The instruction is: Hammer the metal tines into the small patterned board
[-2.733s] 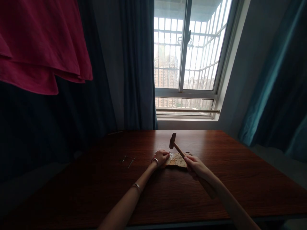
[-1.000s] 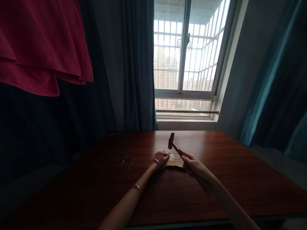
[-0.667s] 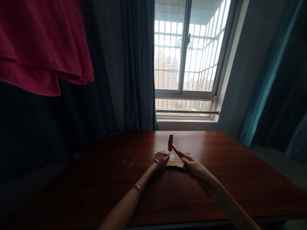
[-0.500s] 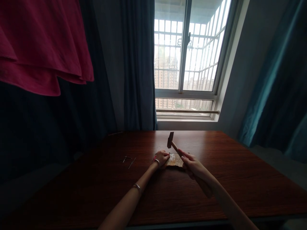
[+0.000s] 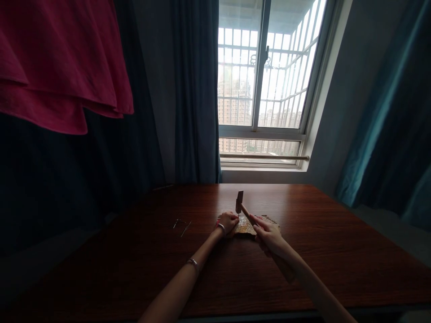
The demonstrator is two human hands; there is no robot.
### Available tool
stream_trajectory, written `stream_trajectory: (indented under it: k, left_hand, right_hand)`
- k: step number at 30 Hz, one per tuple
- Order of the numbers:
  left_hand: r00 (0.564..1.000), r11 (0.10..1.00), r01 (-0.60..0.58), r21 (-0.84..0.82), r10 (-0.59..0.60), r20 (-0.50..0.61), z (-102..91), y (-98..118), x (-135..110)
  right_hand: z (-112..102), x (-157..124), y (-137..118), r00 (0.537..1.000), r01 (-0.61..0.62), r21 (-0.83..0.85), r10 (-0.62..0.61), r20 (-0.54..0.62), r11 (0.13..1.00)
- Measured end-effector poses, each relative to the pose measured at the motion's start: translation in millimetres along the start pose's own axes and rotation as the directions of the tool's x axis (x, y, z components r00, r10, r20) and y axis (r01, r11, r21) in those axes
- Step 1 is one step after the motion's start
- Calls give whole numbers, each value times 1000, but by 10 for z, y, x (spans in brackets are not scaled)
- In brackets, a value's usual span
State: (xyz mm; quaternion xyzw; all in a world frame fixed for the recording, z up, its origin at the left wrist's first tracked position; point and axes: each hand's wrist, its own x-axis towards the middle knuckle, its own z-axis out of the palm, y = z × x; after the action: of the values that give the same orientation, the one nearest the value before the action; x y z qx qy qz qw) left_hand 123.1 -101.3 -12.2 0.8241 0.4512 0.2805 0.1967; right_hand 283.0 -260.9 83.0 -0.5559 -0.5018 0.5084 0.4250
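The left hand's fingers are pinched closed on an upright nail, over the left part of a speckled board whose ragged near edge runs between both hands' fingers. The right hand's fingers wrap tightly around a hammer, its head at the nail's top. Beyond the fingers, the table stretches to its far edge; thin metal pieces lie well left.
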Motion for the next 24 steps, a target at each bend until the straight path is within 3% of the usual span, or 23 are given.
stream_trajectory:
  k: [5,13,18,24]
  left_hand:
    - [1000,1000,14,-17,-13,9,-26,37,-12]
    - [1000,1000,15,-13,-15,1,-28,44,-13]
    - [1000,1000,12,-1,-12,5,-34,52,-17]
    - [999,999,39,-10,-39,16,-43,69,-22]
  right_hand:
    - [-22,-1,-46,998,35,69,-38,40,997]
    - [-23,1,25,999,13,6,-13,34,1000]
    - [-28,-33,-53,997,74,32,-74,26,997]
    - [-18,-14,66,999,48,-29,-47,17,998]
